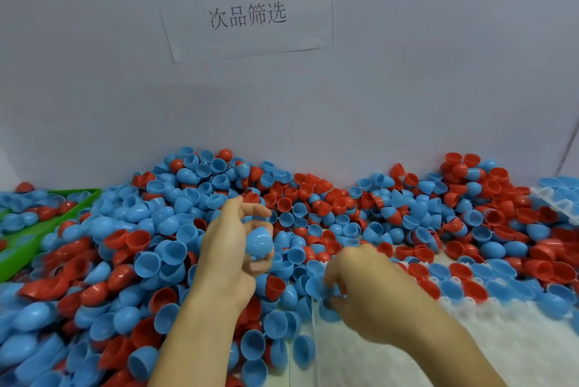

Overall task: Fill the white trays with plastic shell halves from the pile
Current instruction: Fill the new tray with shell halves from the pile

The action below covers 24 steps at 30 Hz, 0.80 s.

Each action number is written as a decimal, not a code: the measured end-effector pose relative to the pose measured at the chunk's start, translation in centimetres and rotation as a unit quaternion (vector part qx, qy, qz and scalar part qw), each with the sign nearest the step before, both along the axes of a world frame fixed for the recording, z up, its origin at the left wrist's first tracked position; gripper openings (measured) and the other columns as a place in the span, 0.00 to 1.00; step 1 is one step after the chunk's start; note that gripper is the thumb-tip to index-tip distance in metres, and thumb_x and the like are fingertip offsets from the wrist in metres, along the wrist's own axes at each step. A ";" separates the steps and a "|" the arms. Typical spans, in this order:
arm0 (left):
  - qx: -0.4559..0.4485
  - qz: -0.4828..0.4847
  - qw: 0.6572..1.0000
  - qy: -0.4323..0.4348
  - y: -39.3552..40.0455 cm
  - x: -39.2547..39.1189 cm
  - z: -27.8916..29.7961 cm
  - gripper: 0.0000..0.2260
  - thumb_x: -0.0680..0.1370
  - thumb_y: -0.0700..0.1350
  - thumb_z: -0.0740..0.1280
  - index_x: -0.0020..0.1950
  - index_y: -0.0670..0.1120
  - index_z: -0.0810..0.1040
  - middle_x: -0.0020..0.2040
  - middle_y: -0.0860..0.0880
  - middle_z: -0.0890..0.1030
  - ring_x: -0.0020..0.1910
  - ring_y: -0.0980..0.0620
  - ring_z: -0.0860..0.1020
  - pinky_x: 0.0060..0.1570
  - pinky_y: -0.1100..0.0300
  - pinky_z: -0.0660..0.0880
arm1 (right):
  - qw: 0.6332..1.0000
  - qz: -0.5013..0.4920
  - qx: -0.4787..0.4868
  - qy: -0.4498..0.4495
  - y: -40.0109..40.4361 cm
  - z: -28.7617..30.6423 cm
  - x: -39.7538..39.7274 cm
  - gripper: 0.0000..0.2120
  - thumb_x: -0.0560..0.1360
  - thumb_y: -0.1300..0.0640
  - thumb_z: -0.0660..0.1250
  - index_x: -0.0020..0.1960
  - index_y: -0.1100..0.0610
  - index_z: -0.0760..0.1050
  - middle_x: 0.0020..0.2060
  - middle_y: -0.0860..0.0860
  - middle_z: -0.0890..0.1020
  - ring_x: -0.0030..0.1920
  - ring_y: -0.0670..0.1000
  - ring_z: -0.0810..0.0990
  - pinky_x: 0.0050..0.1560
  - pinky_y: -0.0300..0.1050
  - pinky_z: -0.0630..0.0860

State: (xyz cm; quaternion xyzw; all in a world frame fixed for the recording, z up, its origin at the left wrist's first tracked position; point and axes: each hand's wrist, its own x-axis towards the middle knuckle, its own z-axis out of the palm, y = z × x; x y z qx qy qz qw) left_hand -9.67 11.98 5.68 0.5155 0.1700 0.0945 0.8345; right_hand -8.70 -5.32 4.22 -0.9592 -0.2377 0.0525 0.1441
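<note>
Left hand cups a blue shell half, right hand pinches another blue shell at the white tray edge; seat it open-side up, squarely.

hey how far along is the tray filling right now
Early. A few red and blue halves sit in the white tray's far rows; its near part looks unfilled. The left hand holds a blue shell half; the right hand fingers blue halves at the tray edge. The pile remains large.
</note>
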 end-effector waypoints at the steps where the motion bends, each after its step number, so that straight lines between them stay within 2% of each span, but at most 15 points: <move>1: -0.030 0.004 1.000 -0.001 0.1 0.0 -0.1 0.17 0.84 0.51 0.57 0.42 0.42 0.75 0.27 0.48 0.72 0.19 0.56 0.66 0.15 0.67 0.58 | 0.999 0.003 -0.033 -0.004 0.5 -0.4 0.0 0.06 0.76 0.55 0.70 0.53 0.51 0.82 0.46 0.48 0.82 0.42 0.48 0.81 0.44 0.41 0.79; 3: -0.088 0.008 0.996 0.001 0.3 0.0 -0.1 0.18 0.84 0.51 0.56 0.41 0.42 0.75 0.28 0.47 0.73 0.21 0.55 0.67 0.16 0.69 0.59 | 0.996 0.013 -0.087 -0.013 1.5 -0.8 -0.2 0.06 0.76 0.58 0.69 0.52 0.53 0.80 0.48 0.50 0.80 0.44 0.52 0.80 0.47 0.47 0.80; 5: -0.135 0.006 0.991 0.002 0.5 -0.1 -0.1 0.19 0.84 0.52 0.56 0.42 0.42 0.75 0.29 0.46 0.74 0.23 0.54 0.70 0.17 0.69 0.60 | 0.991 0.035 -0.130 -0.020 2.2 -0.9 -0.5 0.03 0.75 0.61 0.68 0.44 0.55 0.75 0.43 0.51 0.76 0.39 0.52 0.75 0.42 0.46 0.76; 7: -0.165 0.005 0.986 0.009 0.6 -0.2 0.0 0.19 0.84 0.53 0.56 0.43 0.41 0.75 0.30 0.45 0.76 0.26 0.52 0.72 0.17 0.69 0.62 | 0.984 0.046 -0.167 -0.028 2.6 -1.1 -0.9 0.15 0.74 0.64 0.66 0.35 0.55 0.62 0.35 0.50 0.67 0.35 0.52 0.69 0.35 0.45 0.67; 9: -0.181 0.005 0.983 0.013 0.8 -0.3 0.1 0.18 0.84 0.52 0.56 0.44 0.41 0.75 0.31 0.45 0.76 0.27 0.51 0.72 0.16 0.68 0.61 | 0.979 0.054 -0.192 -0.044 2.8 -1.1 -1.1 0.20 0.75 0.65 0.66 0.34 0.54 0.57 0.34 0.50 0.63 0.35 0.52 0.67 0.34 0.44 0.62; 13: -0.194 -0.006 0.981 -0.009 0.8 -0.3 0.2 0.16 0.83 0.50 0.56 0.44 0.41 0.74 0.31 0.45 0.74 0.25 0.52 0.70 0.16 0.68 0.60 | 0.977 0.055 -0.198 -0.054 2.8 -1.1 -1.3 0.16 0.76 0.63 0.66 0.37 0.55 0.60 0.35 0.51 0.66 0.39 0.54 0.71 0.39 0.47 0.67; 17: -0.185 -0.025 0.982 -0.041 0.9 -0.3 0.1 0.12 0.80 0.44 0.56 0.44 0.40 0.75 0.34 0.44 0.75 0.29 0.51 0.71 0.20 0.65 0.64 | 0.981 0.045 -0.186 -0.030 2.9 -0.7 -1.6 0.05 0.76 0.62 0.67 0.46 0.55 0.72 0.42 0.52 0.72 0.42 0.54 0.76 0.44 0.48 0.76; 21: -0.160 -0.043 0.984 -0.063 0.6 -0.4 0.3 0.10 0.76 0.35 0.55 0.50 0.40 0.75 0.41 0.42 0.75 0.36 0.50 0.71 0.33 0.60 0.69 | 0.983 0.035 -0.182 -0.014 3.0 -0.6 -1.7 0.06 0.76 0.63 0.67 0.45 0.55 0.70 0.40 0.51 0.72 0.40 0.53 0.75 0.43 0.47 0.76; 24: -0.118 -0.035 0.991 -0.054 0.3 -0.3 0.2 0.13 0.75 0.31 0.54 0.52 0.41 0.75 0.46 0.42 0.73 0.41 0.49 0.72 0.39 0.58 0.71 | 0.984 0.022 -0.175 -0.001 2.5 -0.5 -1.6 0.12 0.76 0.60 0.67 0.38 0.57 0.66 0.34 0.50 0.69 0.37 0.53 0.74 0.41 0.46 0.77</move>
